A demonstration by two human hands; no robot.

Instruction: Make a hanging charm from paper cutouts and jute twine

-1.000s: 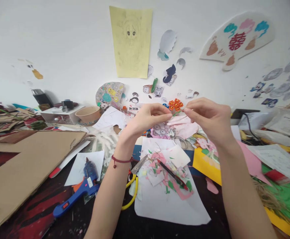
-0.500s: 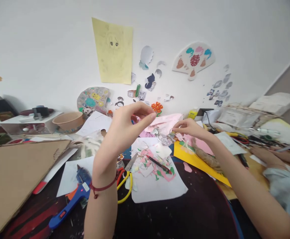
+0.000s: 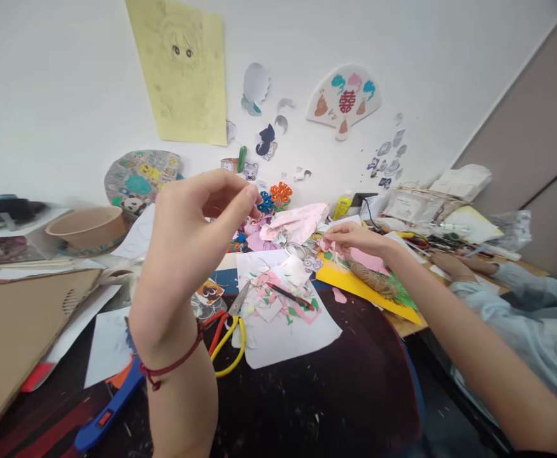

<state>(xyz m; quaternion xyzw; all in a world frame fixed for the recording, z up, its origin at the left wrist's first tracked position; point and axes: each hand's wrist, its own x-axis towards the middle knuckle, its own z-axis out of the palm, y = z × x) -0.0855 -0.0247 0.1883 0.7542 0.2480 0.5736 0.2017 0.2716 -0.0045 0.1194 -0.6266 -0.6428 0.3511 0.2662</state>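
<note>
My left hand [image 3: 190,238] is raised over the table, wrist bent, thumb and fingertips drawn together in a pinch. Whatever it may hold is too small to tell. My right hand [image 3: 359,238] reaches farther out, its fingers closed beside a ball of twine [image 3: 372,278] and a pink paper sheet [image 3: 370,259]. What its fingertips grip cannot be made out. Between the hands, a white sheet [image 3: 278,346] carries pink and green paper scraps and a dark pen [image 3: 291,296]. Scissors with yellow and red handles [image 3: 242,346] lie by my left forearm, and a blue glue gun [image 3: 111,410] is partly hidden behind it.
Corrugated cardboard [image 3: 25,337] covers the left side, with a clay-coloured bowl [image 3: 87,228] behind. Orange beaded flowers [image 3: 281,193] and a crumpled pink cloth [image 3: 295,221] sit near the wall. A yellow sheet [image 3: 340,286] lies at right; another person's sleeve [image 3: 479,312] shows beyond.
The view has turned to the right, so things sit farther left and more of the other person shows. Both hands keep nearly the same pose.
</note>
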